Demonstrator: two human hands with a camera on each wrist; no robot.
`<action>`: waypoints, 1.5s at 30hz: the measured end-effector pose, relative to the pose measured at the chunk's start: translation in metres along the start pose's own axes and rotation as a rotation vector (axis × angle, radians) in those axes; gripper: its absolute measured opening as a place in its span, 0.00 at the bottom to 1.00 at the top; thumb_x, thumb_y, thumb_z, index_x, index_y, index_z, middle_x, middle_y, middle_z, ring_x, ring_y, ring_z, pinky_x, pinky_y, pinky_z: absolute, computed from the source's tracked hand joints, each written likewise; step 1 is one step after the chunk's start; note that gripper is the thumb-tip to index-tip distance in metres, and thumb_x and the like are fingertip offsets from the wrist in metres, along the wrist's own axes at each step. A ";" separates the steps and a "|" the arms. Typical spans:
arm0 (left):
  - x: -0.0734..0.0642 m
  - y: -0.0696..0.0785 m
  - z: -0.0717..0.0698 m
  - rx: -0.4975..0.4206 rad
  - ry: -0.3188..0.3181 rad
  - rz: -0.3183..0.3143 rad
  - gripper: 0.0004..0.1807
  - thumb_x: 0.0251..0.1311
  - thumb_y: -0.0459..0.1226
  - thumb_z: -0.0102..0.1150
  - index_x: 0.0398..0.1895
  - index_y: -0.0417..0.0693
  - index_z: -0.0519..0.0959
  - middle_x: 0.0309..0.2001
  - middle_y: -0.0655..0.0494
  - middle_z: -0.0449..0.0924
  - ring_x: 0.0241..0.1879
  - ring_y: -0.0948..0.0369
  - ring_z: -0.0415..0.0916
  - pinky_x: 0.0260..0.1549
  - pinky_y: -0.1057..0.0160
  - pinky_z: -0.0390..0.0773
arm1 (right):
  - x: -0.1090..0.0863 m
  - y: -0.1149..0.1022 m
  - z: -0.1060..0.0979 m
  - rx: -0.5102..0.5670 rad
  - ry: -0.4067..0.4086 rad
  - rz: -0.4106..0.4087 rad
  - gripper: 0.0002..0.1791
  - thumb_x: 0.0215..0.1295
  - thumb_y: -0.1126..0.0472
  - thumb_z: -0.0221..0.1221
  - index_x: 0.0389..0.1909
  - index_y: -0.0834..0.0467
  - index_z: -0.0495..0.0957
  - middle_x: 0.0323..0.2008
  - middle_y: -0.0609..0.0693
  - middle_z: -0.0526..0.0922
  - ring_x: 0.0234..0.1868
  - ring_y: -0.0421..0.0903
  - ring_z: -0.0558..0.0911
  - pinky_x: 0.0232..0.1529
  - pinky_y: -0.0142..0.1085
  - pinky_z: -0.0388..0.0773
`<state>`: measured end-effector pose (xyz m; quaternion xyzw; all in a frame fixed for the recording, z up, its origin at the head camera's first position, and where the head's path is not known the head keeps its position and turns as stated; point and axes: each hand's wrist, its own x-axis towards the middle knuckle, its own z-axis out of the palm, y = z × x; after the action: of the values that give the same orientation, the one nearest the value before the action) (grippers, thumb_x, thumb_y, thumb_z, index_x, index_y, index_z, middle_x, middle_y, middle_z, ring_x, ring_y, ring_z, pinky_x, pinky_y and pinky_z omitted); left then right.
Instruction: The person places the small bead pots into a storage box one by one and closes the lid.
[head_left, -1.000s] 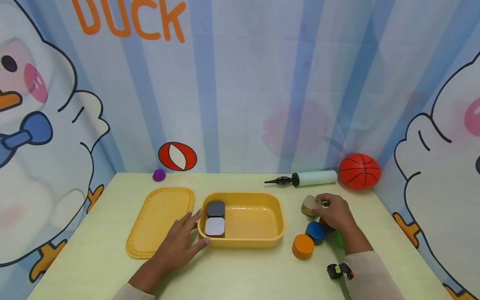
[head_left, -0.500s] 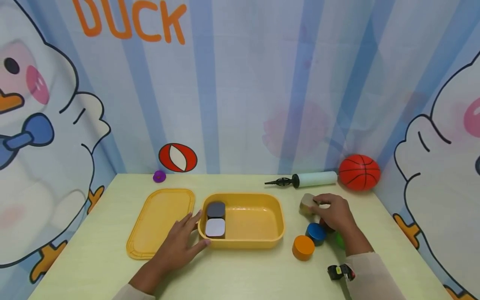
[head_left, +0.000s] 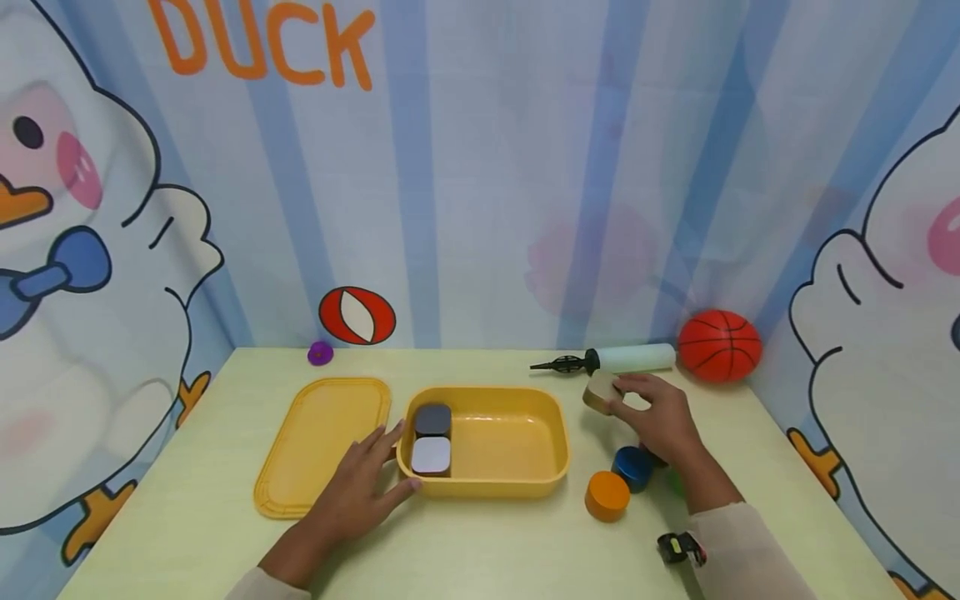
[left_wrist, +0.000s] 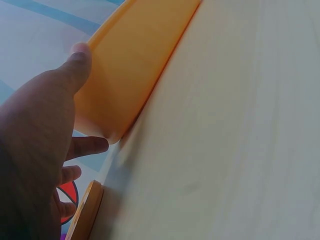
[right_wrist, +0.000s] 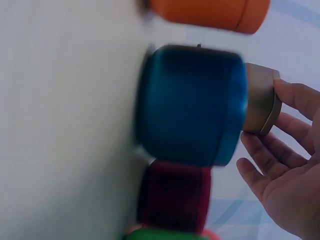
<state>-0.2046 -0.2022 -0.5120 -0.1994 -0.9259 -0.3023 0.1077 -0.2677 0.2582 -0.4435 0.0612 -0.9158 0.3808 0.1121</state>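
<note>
My right hand [head_left: 660,417] pinches a gold tin with rounded corners [head_left: 599,393] between thumb and fingertips, raised over the table right of the yellow box. In the right wrist view, a blue tin [right_wrist: 192,105] partly covers the gold tin [right_wrist: 261,97]. My left hand [head_left: 358,483] lies at the near left corner of the yellow box [head_left: 495,486], fingers spread, thumb at its front rim. A dark grey tin [head_left: 432,419] and a pale lilac tin [head_left: 431,456] stand inside at its left end.
Below my right hand stand an orange tin [head_left: 607,496], the blue tin, and partly hidden dark red and green [head_left: 677,482] ones. A yellow lid [head_left: 322,446] lies left. Along the back are a hand pump [head_left: 633,358], red ball [head_left: 720,346] and small purple object [head_left: 320,352].
My right hand has lifted the gold tin off the table and moved it left and toward the back. The left hand keeps its place at the box.
</note>
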 end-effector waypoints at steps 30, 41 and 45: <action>0.000 0.001 0.000 0.002 -0.004 -0.004 0.48 0.71 0.57 0.69 0.87 0.51 0.62 0.69 0.44 0.85 0.79 0.33 0.67 0.74 0.19 0.60 | 0.007 -0.070 0.053 0.242 -0.104 -0.209 0.28 0.72 0.67 0.71 0.71 0.67 0.80 0.73 0.63 0.80 0.74 0.65 0.80 0.68 0.58 0.81; 0.000 0.001 -0.001 0.010 -0.014 -0.017 0.48 0.71 0.57 0.69 0.87 0.51 0.61 0.70 0.43 0.84 0.80 0.33 0.66 0.75 0.20 0.60 | 0.002 -0.089 0.079 0.314 -0.220 -0.116 0.28 0.72 0.72 0.68 0.71 0.70 0.78 0.76 0.67 0.75 0.75 0.68 0.77 0.65 0.39 0.87; 0.001 0.001 -0.001 0.005 -0.021 -0.021 0.48 0.72 0.58 0.68 0.88 0.51 0.61 0.71 0.42 0.83 0.80 0.33 0.66 0.75 0.21 0.60 | 0.002 -0.091 0.087 0.288 -0.262 -0.113 0.27 0.71 0.72 0.68 0.70 0.70 0.79 0.74 0.67 0.76 0.73 0.69 0.79 0.64 0.39 0.87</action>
<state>-0.2044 -0.2017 -0.5102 -0.1926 -0.9297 -0.2990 0.0955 -0.2658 0.1322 -0.4407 0.1770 -0.8537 0.4897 0.0032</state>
